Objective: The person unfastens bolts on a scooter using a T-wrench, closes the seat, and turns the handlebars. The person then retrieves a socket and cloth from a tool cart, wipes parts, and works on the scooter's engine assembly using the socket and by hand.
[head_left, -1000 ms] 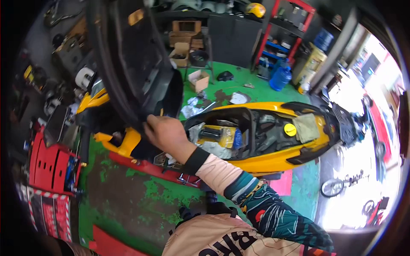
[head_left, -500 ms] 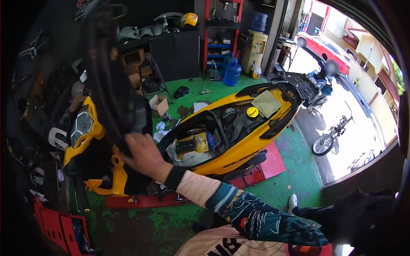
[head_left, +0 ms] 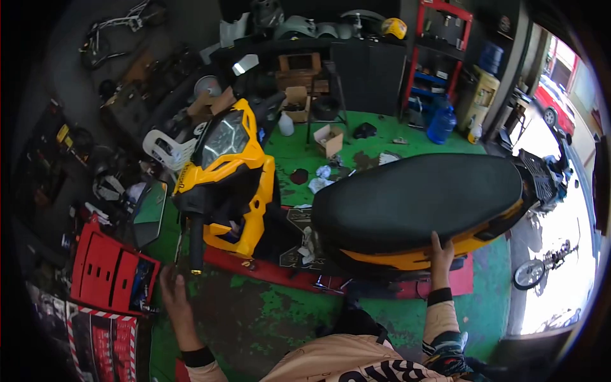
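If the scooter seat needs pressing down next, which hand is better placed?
Probably the right: the right hand is at the near edge of the scooter seat, though contact is hard to confirm. The left hand is far from it, nearer the handlebar grip.

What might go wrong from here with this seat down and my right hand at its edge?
Your right hand is at the edge of the black seat, so it might get pinched against the yellow side panel if the seat shifts. Your left hand hangs near the handlebar grip and could bump it. Metal tools on the red platform might get knocked off.
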`<state>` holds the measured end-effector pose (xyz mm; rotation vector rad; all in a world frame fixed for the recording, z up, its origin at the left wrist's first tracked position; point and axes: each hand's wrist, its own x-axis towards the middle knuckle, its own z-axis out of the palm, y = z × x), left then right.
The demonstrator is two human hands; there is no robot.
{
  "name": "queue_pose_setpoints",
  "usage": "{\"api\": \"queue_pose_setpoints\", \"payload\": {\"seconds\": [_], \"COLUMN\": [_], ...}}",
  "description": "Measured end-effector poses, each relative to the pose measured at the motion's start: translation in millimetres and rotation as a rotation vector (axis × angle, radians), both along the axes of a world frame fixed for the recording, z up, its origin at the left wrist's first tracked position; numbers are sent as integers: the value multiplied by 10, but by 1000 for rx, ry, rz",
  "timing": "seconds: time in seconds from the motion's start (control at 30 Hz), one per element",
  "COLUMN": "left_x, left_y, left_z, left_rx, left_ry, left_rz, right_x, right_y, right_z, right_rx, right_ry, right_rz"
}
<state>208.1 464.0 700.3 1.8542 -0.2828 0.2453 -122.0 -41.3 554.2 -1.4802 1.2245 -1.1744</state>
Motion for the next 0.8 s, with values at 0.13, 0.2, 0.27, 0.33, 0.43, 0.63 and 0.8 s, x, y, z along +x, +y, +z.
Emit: {"api": "queue_pose_setpoints", "payload": {"seconds": [0.13,0.2,0.27,0.33,0.43,0.63,0.8], "left_x": [228,264,305,328,412,492,639], "left_y": [-513,-710,-914,-1082,-1078,-1152,-1082], "left_z": [326,565,647,651,432,528,593], "left_rx": [389,550,640,504,601,898,930], "left_ry": [-52,158,267,245,89,77,31], "left_rz": [-3,-77,-106,-76,26,194,246], "right_x": [-49,-102,-216,-261,334,2799,4794], "right_y": [5,-32,-77,-149,-120,47,316], "right_z": [374,367,292,326,1198,1101,418], "right_rx": [217,260,301,50,312,-461,-771], "right_ry": [171,256,341,597,875,158,264], "right_rz": [18,20,24,278,724,1056,1104]}}
